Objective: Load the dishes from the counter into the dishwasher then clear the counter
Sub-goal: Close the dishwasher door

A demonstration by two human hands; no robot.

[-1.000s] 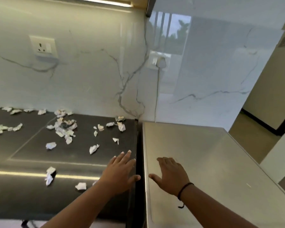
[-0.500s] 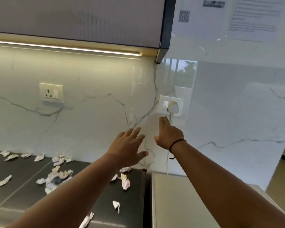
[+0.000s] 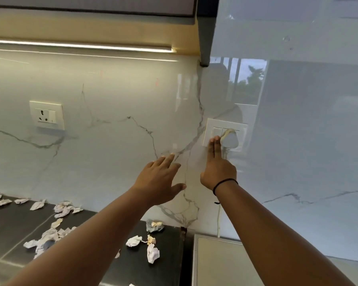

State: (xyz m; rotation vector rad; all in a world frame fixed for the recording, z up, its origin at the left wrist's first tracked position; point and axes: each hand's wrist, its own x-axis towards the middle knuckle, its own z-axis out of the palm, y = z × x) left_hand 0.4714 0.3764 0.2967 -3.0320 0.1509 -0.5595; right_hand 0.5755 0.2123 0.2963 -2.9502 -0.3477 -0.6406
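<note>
Your right hand (image 3: 217,170) reaches up to the wall, two straight fingers (image 3: 214,145) laid against the lower left part of the white switch plate (image 3: 213,132), just beside the white plug (image 3: 229,139) seated in it. The other fingers of that hand are hidden behind its back, so you cannot tell how they lie; it holds nothing. A thin white cord (image 3: 219,219) drops from the plug down the marble wall (image 3: 112,162) behind your wrist, which wears a black band (image 3: 223,183).

Your left hand (image 3: 159,180) hangs in the air in front of the wall, fingers spread and relaxed, grasping nothing; whether the fingertips touch the marble cannot be told.

Below, the dark counter (image 3: 15,230) carries scattered crumpled paper scraps (image 3: 62,209), some along the wall edge, some bunched near your left forearm, and a few more (image 3: 152,252) near the counter's right edge. Right of a narrow gap lies a pale steel top (image 3: 215,265), which may be the dishwasher, though that cannot be told. No dishes show in view.

A second socket (image 3: 46,115) sits on the wall to the left, under a lit light strip (image 3: 81,46) beneath the cabinet (image 3: 91,6).
</note>
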